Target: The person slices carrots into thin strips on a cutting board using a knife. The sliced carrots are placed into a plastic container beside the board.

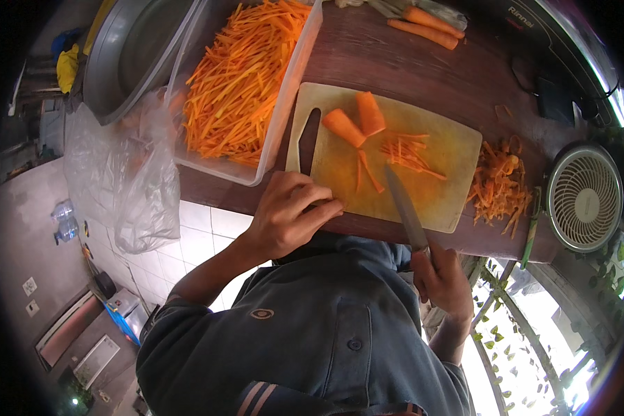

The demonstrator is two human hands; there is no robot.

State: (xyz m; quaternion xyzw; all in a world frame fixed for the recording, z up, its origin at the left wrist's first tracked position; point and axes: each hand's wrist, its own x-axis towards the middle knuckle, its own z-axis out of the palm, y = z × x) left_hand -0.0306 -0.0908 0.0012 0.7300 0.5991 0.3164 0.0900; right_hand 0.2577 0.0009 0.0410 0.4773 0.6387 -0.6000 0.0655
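Note:
My right hand (442, 275) grips the handle of a kitchen knife (406, 210), its blade angled over the near edge of a plastic cutting board (447, 182). My left hand (299, 210) rests at the board's near left corner, fingers curled; whether something is under them I cannot tell. Two thick peeled carrot pieces (344, 127) lie on the board, with a few loose carrot strips (363, 171) below them. Beside the knife tip is a small pile of carrot sticks (408, 155). A clear plastic container (286, 93) full of carrot sticks stands left of the board.
Carrot peelings (502, 182) are heaped right of the board, beside a green-handled tool (531, 234) and a small round fan (586, 204). Whole carrots (426, 32) lie at the table's far side. A plastic bag (140, 182) hangs at left below a metal basin (104, 67).

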